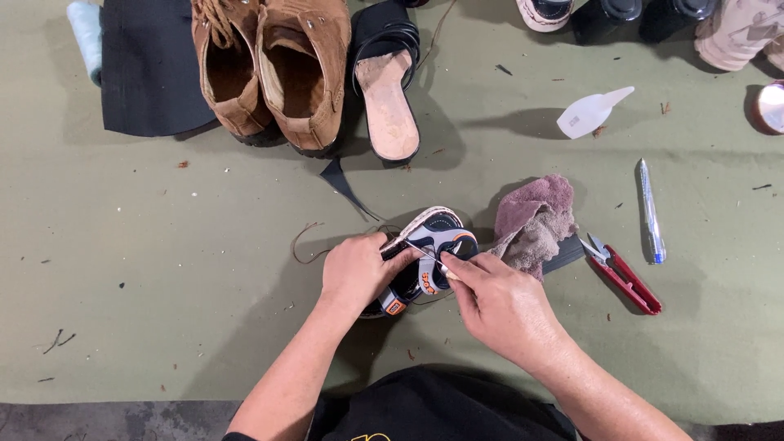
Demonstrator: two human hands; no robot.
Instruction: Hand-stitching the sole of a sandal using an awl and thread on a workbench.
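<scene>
A small child's sandal (433,237) with dark blue, grey and orange straps and a pale sole lies on the olive cloth-covered table (204,245), near its middle. My left hand (355,273) grips the sandal from the left side. My right hand (494,302) pinches a thin needle (425,253) whose tip points at the sandal's strap. A thin brown thread (306,241) trails on the cloth to the left of the sandal.
A mauve rag (535,216) lies right of the sandal, with red thread snips (625,278) and a pen (651,211) beyond. A pair of tan suede boots (269,65), a black sandal (388,90), dark fabric (147,65) and a white scraper (588,113) sit farther back.
</scene>
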